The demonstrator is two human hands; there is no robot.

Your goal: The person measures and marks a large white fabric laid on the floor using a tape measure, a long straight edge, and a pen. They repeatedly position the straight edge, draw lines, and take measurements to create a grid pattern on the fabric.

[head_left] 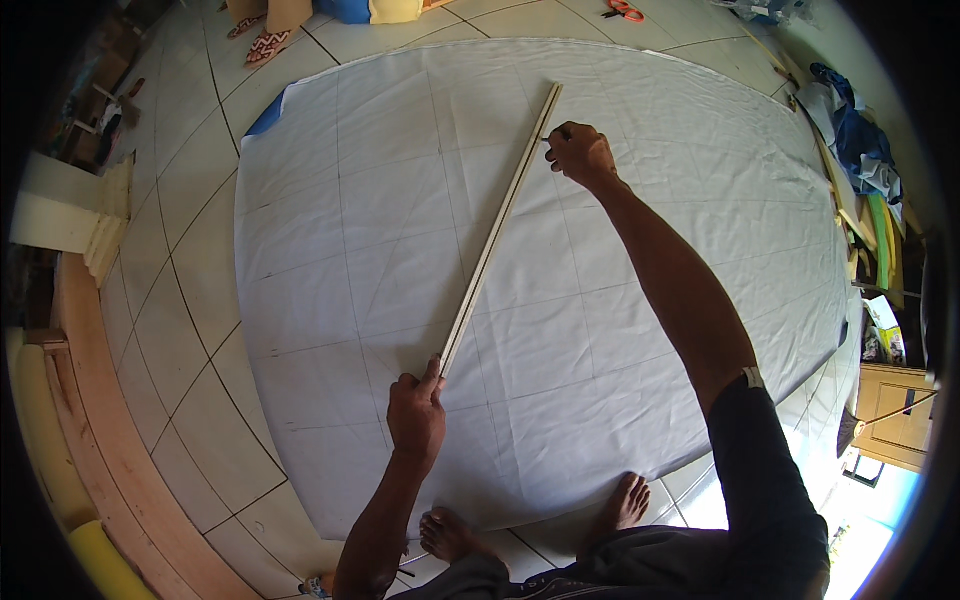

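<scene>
A large white sheet point(660, 300) ruled with a grid of thin dark lines lies spread over the floor, slightly wrinkled. Across it, slanting from near left to far right, rests a long, narrow, pale straightedge point(503, 222). My left hand point(416, 415) grips the near end, thumb lying along it. Close to the far end, my right hand point(582, 155) is closed around a thin dark marking tool point(547, 139), likely a pen or pencil, its tip against the right side of the straightedge. My fingers cover most of that tool.
Orange-handled scissors point(626, 11) and patterned sandals point(268, 47) lie on the tiles beyond the sheet. Wood strips and dark blue cloth point(853, 135) are piled at right. A wooden beam point(125, 440) runs along the left. My bare feet point(447, 533) stand at the near edge.
</scene>
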